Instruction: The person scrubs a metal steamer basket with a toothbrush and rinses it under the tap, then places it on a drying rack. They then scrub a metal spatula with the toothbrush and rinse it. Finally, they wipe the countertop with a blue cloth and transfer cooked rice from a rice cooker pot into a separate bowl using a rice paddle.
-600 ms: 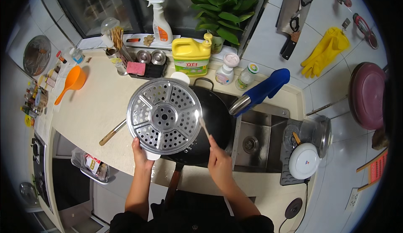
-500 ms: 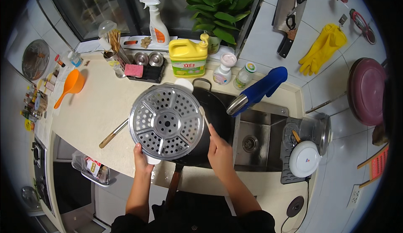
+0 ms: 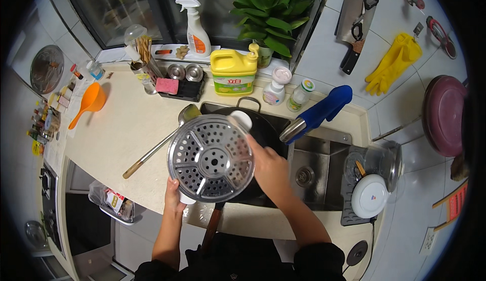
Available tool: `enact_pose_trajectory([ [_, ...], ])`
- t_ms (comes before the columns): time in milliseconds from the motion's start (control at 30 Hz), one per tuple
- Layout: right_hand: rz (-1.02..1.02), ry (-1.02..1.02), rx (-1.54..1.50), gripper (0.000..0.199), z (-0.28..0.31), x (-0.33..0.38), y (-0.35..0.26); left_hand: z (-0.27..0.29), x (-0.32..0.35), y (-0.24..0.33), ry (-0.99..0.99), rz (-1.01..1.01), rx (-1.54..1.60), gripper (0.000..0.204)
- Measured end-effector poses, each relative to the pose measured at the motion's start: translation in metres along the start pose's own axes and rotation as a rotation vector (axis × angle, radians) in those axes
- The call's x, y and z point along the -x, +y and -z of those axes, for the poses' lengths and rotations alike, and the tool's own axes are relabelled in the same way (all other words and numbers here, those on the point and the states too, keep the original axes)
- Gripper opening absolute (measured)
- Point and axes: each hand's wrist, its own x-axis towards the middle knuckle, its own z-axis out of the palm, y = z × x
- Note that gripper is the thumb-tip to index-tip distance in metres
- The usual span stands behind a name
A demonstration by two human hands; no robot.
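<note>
With the rack [image 3: 211,158] being pinched by the left hand [image 3: 174,196], its far right edge is now apparently being brought under the blurred brush [image 3: 237,125] gripped in the curled right hand [image 3: 271,167].

In the middle, the steamer plate [image 3: 208,162] is over the wok [image 3: 266,129], left hand [image 3: 174,196] at its near edge, right hand [image 3: 271,167] at its right. Out left, the ladle [image 3: 157,147] lies on the worktop [image 3: 134,124], the dipper [image 3: 94,98] farther left! Behind the wok stands the detergent jug [image 3: 233,71]; left of that, a sponge [image 3: 167,85] on the rack [image 3: 190,92]. And over right: the sink [image 3: 315,164], then the draining mat [image 3: 349,215] with a dish [image 3: 371,196] on it.
</note>
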Motion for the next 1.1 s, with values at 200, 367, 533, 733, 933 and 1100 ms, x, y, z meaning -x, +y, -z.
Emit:
enact_pose_trajectory([
  [200,-0.401,-0.14,-0.244,0.04,-0.035,0.06,0.053,0.019,-0.014,0.026,0.111,-0.029,-0.061,0.058],
  [367,-0.478,-0.447,0.019,0.039,-0.157,0.07,0.114,0.002,-0.023,0.035,0.072,-0.052,-0.193,0.059],
  [533,-0.566,-0.254,-0.476,0.04,-0.131,0.073,0.083,0.01,-0.023,0.039,0.087,-0.029,-0.192,0.055],
  [733,-0.306,-0.06,-0.791,0.026,-0.047,0.05,0.004,-0.007,-0.024,0.032,0.055,0.071,-0.123,0.05],
  [933,0.256,-0.104,-0.133,0.049,-0.043,0.031,-0.04,-0.024,-0.025,0.018,0.004,0.14,-0.07,0.04],
  [1100,0.134,0.0,-0.212,0.04,-0.039,0.0,-0.021,-0.021,-0.028,0.012,-0.018,0.211,-0.052,0.039],
])
